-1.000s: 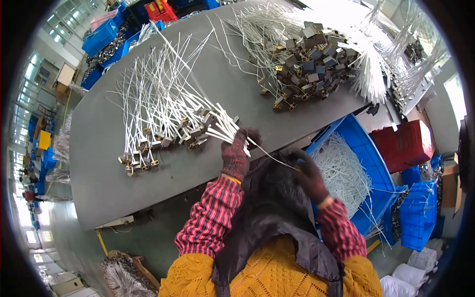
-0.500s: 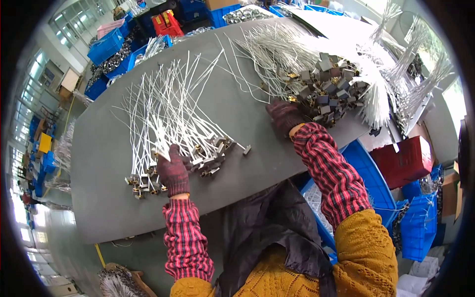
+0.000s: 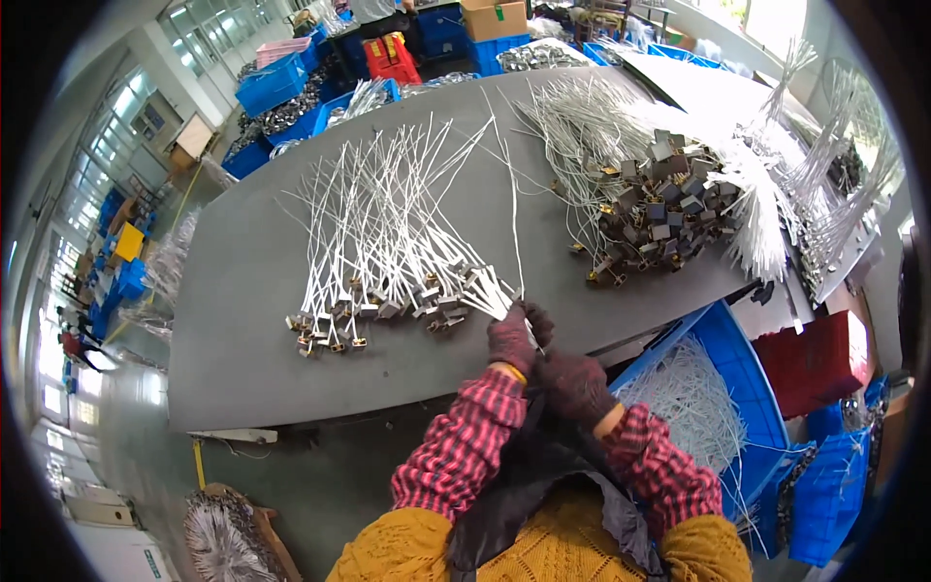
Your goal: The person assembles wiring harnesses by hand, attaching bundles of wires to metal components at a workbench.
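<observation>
At the table's near edge, my left hand (image 3: 514, 338), in a dark maroon glove, is closed around a small bundle of white wires (image 3: 488, 294) that fans out up and left. My right hand (image 3: 576, 386), gloved alike, is closed just below and right of it, where the bundle's near end would be; what its fingers pinch is hidden. Left of my hands lies a spread of white wires (image 3: 373, 228) with small grey blocks and brass-coloured parts (image 3: 341, 315) at their near ends. One long single wire (image 3: 514, 209) stretches away up the table from the bundle.
A heap of wired dark blocks (image 3: 669, 209) covers the right of the grey table (image 3: 242, 383). Beside my right arm stands a blue crate (image 3: 742, 364) with white wire pieces (image 3: 684, 393). A red box (image 3: 819, 361) sits farther right. Blue bins (image 3: 272, 85) line the far side.
My left hand has left the spread and moved right, now gripping a bundle of wires. My right hand has come back from the dark heap to join it. The view has shifted.
</observation>
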`<action>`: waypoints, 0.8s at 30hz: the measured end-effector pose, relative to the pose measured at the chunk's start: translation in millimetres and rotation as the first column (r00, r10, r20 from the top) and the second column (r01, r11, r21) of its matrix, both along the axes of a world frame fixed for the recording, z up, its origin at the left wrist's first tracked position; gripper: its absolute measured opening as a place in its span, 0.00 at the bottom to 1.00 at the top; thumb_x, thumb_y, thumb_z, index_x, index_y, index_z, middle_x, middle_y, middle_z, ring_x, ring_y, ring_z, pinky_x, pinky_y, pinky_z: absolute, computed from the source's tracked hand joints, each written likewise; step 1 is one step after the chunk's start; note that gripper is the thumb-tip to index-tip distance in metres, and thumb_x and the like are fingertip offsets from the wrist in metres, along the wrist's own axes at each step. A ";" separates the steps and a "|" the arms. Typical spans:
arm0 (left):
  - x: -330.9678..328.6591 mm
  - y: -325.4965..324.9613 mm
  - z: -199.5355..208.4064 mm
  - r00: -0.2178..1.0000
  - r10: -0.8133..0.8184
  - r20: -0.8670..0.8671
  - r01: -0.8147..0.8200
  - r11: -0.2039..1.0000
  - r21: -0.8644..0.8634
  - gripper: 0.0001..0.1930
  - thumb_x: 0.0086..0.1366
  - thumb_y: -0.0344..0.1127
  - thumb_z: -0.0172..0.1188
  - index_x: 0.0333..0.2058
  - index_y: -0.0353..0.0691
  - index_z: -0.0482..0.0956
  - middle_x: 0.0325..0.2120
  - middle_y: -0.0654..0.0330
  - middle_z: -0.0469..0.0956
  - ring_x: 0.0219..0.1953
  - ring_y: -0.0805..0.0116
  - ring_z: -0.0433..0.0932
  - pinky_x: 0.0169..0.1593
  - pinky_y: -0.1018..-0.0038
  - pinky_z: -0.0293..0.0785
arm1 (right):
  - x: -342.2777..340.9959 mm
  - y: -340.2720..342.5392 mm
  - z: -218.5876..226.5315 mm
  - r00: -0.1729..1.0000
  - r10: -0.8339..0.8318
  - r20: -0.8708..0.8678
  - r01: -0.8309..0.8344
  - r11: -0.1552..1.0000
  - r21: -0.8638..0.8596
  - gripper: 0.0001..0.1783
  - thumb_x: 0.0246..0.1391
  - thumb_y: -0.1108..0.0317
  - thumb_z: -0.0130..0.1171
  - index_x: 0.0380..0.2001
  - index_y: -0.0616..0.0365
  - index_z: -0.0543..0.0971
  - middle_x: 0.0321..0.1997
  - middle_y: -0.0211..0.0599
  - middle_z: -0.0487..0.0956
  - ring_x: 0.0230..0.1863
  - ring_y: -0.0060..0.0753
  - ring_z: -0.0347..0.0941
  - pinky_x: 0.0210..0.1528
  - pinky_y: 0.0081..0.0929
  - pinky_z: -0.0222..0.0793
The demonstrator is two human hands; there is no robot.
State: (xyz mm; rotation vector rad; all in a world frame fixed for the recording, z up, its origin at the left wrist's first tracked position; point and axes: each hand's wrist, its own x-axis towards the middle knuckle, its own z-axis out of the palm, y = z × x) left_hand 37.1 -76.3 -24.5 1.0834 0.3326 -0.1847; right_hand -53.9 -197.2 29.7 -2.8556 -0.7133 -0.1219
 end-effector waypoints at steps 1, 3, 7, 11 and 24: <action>-1.0 -9.1 16.0 0.966 0.047 -0.254 -0.080 0.989 -0.124 0.09 0.64 0.40 0.56 0.35 0.43 0.79 0.20 0.68 0.75 0.18 0.75 0.71 0.21 0.77 0.66 | -14.9 -0.6 -2.7 0.995 -0.076 -0.060 0.083 0.990 0.112 0.11 0.51 0.64 0.60 0.39 0.51 0.78 0.35 0.40 0.78 0.36 0.48 0.78 0.33 0.42 0.74; -3.1 -15.7 25.8 0.956 0.152 -0.251 -0.167 0.985 -0.041 0.09 0.64 0.40 0.55 0.29 0.45 0.78 0.19 0.69 0.75 0.17 0.79 0.68 0.18 0.78 0.59 | -48.1 2.8 -9.1 0.982 -0.119 -0.144 0.150 0.961 0.231 0.11 0.51 0.64 0.63 0.38 0.51 0.80 0.34 0.41 0.79 0.34 0.46 0.78 0.34 0.39 0.74; 4.5 -18.1 15.3 0.931 0.326 -0.165 -0.336 0.941 -0.035 0.11 0.65 0.41 0.54 0.27 0.44 0.79 0.18 0.69 0.74 0.17 0.79 0.68 0.20 0.78 0.61 | -142.5 -47.9 -30.0 0.796 -0.060 -0.602 0.569 0.414 0.711 0.12 0.49 0.73 0.67 0.38 0.58 0.82 0.34 0.32 0.81 0.35 0.26 0.76 0.39 0.30 0.73; 10.7 -0.3 -4.0 0.989 0.135 -0.057 -0.145 0.957 -0.250 0.12 0.68 0.44 0.57 0.33 0.43 0.79 0.24 0.66 0.79 0.25 0.71 0.77 0.29 0.71 0.74 | -222.3 -120.0 -83.1 0.660 -0.499 -0.561 0.706 0.157 0.691 0.11 0.49 0.73 0.65 0.39 0.59 0.82 0.34 0.30 0.81 0.35 0.20 0.75 0.38 0.23 0.71; 43.2 52.4 33.3 0.970 0.199 0.136 -0.139 0.922 -0.361 0.11 0.69 0.45 0.57 0.38 0.44 0.79 0.30 0.60 0.82 0.30 0.62 0.82 0.36 0.66 0.81 | -381.3 -243.8 -173.1 0.224 -0.541 -0.810 0.938 -0.105 0.330 0.12 0.49 0.73 0.62 0.40 0.57 0.81 0.26 0.33 0.80 0.16 0.24 0.69 0.15 0.25 0.65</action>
